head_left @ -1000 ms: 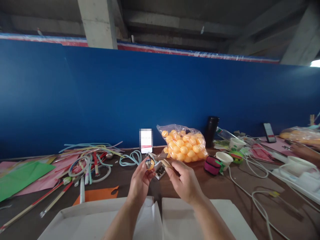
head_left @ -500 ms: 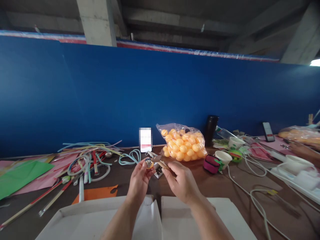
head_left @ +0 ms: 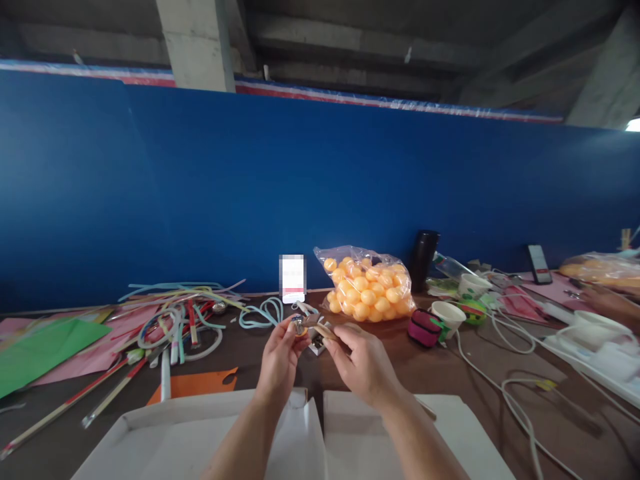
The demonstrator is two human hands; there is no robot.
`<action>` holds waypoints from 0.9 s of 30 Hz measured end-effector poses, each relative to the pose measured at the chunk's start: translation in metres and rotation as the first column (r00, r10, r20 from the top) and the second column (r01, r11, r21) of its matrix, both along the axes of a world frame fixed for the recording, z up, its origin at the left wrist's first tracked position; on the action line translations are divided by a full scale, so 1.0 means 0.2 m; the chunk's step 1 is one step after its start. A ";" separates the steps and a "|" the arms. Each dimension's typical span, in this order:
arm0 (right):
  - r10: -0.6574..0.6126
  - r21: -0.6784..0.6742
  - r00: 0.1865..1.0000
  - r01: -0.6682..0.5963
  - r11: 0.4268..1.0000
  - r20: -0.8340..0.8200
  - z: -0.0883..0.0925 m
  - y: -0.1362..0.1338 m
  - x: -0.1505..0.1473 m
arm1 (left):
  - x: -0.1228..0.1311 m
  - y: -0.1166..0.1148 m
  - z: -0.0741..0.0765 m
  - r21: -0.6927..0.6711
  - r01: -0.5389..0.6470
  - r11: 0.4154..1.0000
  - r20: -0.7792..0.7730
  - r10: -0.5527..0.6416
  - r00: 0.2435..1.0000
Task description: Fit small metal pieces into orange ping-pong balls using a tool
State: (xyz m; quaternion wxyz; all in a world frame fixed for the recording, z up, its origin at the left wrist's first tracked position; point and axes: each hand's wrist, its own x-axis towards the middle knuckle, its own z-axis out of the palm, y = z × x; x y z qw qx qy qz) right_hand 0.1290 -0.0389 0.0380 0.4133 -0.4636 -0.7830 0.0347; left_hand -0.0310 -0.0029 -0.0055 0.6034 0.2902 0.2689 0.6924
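Note:
My left hand [head_left: 280,360] pinches a small, round, shiny metal piece [head_left: 299,325] with an orange-gold rim between thumb and fingers. My right hand [head_left: 365,363] is closed around a long wooden-handled tool [head_left: 326,331]; its flat brownish head reaches over to the metal piece. Whether the two touch is too small to tell. The rear end of a wooden shaft shows beyond my right wrist. Just behind and between my hands sits a small pale box [head_left: 317,347] with dark bits in it, partly hidden.
A clear bag of orange balls [head_left: 370,287] stands behind my right hand, near a black bottle [head_left: 425,260] and a paper cup [head_left: 449,317]. Tangled tubes [head_left: 175,327] and coloured paper [head_left: 55,350] lie left. White box lids [head_left: 200,433] are under my forearms; cables [head_left: 505,393] run at right.
The metal piece has turned a little in my left fingers, and the wooden tool has tilted slightly. More of its shaft shows past my right wrist. The view shifts slightly.

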 end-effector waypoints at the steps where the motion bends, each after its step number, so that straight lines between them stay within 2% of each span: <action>1: -0.002 0.004 1.000 0.002 1.000 -0.007 0.00 0.00 0.00 | 0.00 0.00 0.00 -0.001 -0.003 1.000 -0.002 0.003 1.000; 8: 0.023 0.022 0.997 -0.022 1.000 -0.070 0.01 -0.01 0.00 | 0.00 0.00 0.01 -0.011 -0.004 1.000 0.004 0.004 1.000; 27: 0.042 -0.026 0.999 -0.043 0.999 -0.025 0.01 -0.01 -0.02 | -0.01 0.01 0.00 -0.025 0.008 1.000 0.065 -0.007 0.998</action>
